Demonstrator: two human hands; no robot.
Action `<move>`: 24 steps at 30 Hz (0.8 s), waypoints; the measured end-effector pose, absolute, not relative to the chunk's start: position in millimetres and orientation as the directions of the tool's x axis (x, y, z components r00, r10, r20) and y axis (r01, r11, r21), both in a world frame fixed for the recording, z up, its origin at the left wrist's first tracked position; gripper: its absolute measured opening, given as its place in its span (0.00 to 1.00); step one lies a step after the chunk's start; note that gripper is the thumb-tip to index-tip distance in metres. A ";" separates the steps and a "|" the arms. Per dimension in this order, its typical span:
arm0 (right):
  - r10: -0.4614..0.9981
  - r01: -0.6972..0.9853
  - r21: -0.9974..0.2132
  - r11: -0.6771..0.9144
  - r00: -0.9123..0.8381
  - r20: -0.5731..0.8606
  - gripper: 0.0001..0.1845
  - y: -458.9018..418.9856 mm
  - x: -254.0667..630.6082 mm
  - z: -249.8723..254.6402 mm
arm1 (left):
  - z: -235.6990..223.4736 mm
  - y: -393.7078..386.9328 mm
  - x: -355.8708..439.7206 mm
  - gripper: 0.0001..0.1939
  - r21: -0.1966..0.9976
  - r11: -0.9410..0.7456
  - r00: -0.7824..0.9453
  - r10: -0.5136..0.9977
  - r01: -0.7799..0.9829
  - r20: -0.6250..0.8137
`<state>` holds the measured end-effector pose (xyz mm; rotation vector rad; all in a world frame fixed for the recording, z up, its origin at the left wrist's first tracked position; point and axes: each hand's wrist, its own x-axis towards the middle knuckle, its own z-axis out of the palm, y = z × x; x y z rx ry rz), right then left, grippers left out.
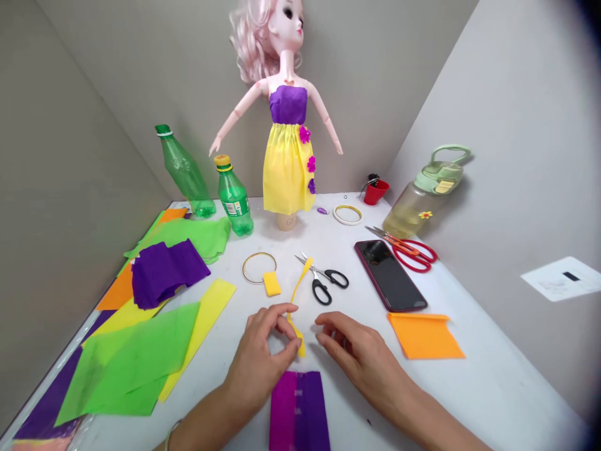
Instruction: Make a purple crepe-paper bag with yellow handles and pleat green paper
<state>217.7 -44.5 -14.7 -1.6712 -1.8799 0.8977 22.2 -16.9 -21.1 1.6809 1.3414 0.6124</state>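
Note:
A thin yellow strip (295, 291) runs from beside the black-handled scissors (323, 279) down to my left hand (263, 351). The thumb and a bent finger of that hand are pinched at the strip's lower end, while the index finger is lifted. Across a small gap, my right hand (359, 347) hovers with curled fingers slightly apart and nothing visible in them. Below the hands lies a flat magenta and purple piece (300, 410). A small folded yellow piece (272, 284) touches a gold ring (248, 275) ahead of my left hand.
Coloured sheets (136, 357) cover the left side. A doll (288, 163) in a purple and yellow dress stands at the back beside green bottles (235, 200). On the right are a phone (392, 275), red-handled scissors (413, 252), an orange sheet (425, 338) and a water bottle (422, 194).

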 end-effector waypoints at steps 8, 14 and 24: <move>0.992 0.783 -0.610 0.122 -0.121 0.042 0.14 -39.3 223.5 -21.5 | -19.4 3.2 -6.5 0.09 0.802 -0.069 0.262 0.959 0.593 -0.111; 0.975 0.864 -0.456 0.212 -0.154 0.160 0.13 -25.6 229.6 -19.6 | -24.6 4.6 -13.9 0.09 0.760 -0.182 0.221 0.974 0.624 0.052; 0.901 0.891 -0.145 0.430 -0.434 0.006 0.11 53.0 168.6 20.0 | -22.0 7.1 -18.8 0.08 0.755 -0.206 0.231 0.970 0.622 0.075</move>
